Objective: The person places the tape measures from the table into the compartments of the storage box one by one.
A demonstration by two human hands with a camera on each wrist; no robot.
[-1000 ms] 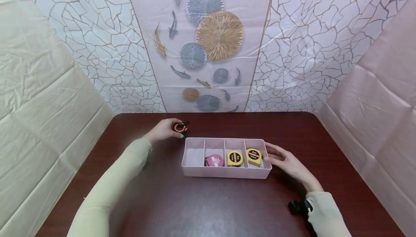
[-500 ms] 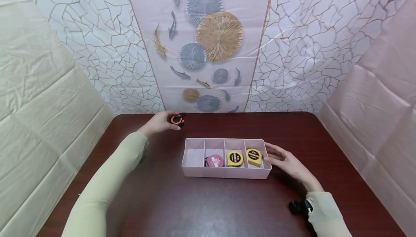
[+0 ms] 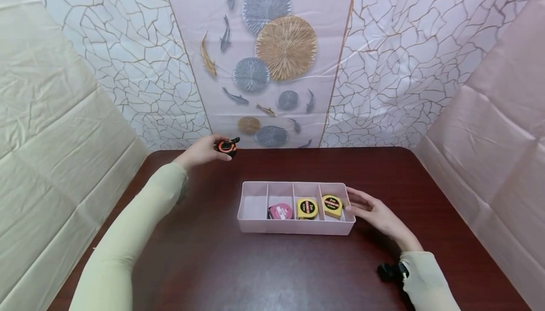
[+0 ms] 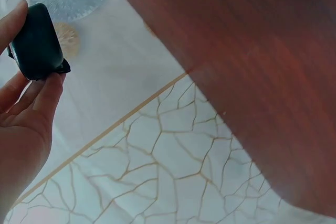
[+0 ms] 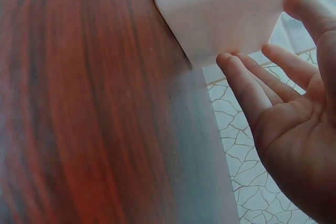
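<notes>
My left hand [image 3: 200,152] grips a black and orange tape measure [image 3: 227,147] over the far left of the table. In the left wrist view its dark side [image 4: 38,40] sits between thumb and fingers. Right of it stands a pale pink divided box [image 3: 298,226]. From the left, its first compartment is bare; the others hold a pink tape measure [image 3: 281,211], a yellow tape measure [image 3: 307,208] and another yellow tape measure [image 3: 332,205]. My right hand [image 3: 379,214] rests against the box's right end, thumb at the rim, fairly straight fingers [image 5: 244,85] touching the outer wall.
The dark red-brown table [image 3: 272,268] runs back to a patterned cloth backdrop [image 3: 272,112]. Pale cloth walls rise on the left [image 3: 55,112] and right [image 3: 502,126]. A black device [image 3: 392,271] is at the right wrist.
My left hand has lifted the black and orange tape measure away from the box, up and to the left. The right hand and the box have stayed in place.
</notes>
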